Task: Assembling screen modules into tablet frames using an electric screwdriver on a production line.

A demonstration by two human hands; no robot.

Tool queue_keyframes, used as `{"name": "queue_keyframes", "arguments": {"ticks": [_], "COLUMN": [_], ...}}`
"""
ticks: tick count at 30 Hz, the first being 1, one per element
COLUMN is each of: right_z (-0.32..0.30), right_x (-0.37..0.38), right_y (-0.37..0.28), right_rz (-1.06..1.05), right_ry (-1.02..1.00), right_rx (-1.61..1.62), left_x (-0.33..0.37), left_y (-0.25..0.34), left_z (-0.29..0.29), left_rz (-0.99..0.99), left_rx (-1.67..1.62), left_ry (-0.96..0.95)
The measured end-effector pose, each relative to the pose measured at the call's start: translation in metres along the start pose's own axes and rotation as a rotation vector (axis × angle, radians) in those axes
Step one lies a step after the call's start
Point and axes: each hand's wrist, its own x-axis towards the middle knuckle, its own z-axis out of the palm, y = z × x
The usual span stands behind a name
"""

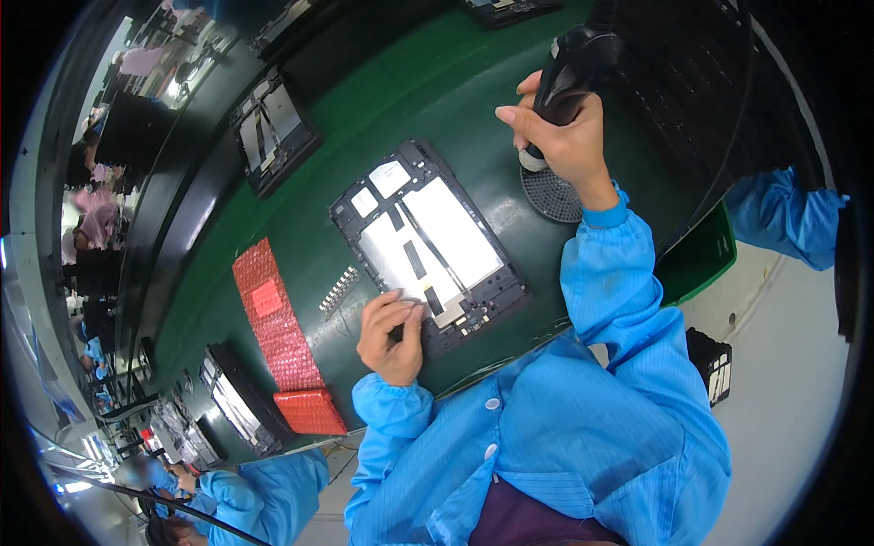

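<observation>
The opened tablet chassis [460, 227] lies internals-up, presumably for access. At its near-left edge, the left hand [391, 338] curls, perhaps steadying it; any pinch is unclear. Beyond its far-right side, the right hand [572, 150] wraps a black pistol-shaped scanner [581, 65], apparently by its grip.

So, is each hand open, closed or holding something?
Left hand: curled by the edge of the flat panel; cannot tell whether it holds anything.
Right hand: closed, holding the black tool.
</observation>
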Motion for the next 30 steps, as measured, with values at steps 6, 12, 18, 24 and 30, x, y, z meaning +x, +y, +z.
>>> {"name": "queue_keyframes", "arguments": {"ticks": [6, 12, 18, 24, 30], "right_z": [-0.002, 0.004, -0.003, 0.041, 0.072], "right_x": [-0.003, -0.005, -0.008, -0.016, -0.026], "right_y": [0.002, 0.001, -0.022, -0.034, -0.035], "right_rz": [0.006, 0.038, -0.147, -0.162, -0.136], "right_ry": [-0.01, -0.001, 0.029, -0.092, -0.177], "right_rx": [-0.002, -0.048, -0.004, 0.184, 0.211], "left_x": [0.001, 0.003, 0.013, 0.041, 0.062], "left_y": [0.008, 0.005, -0.019, -0.04, -0.048], "left_z": [0.015, -0.01, -0.039, -0.043, -0.029], "left_rz": [-0.035, -0.17, -0.64, -0.699, -0.692], "left_rx": [-0.072, -0.061, -0.36, -0.615, -0.514], "left_ry": [-0.057, -0.016, 0.166, -0.055, -0.146]}}
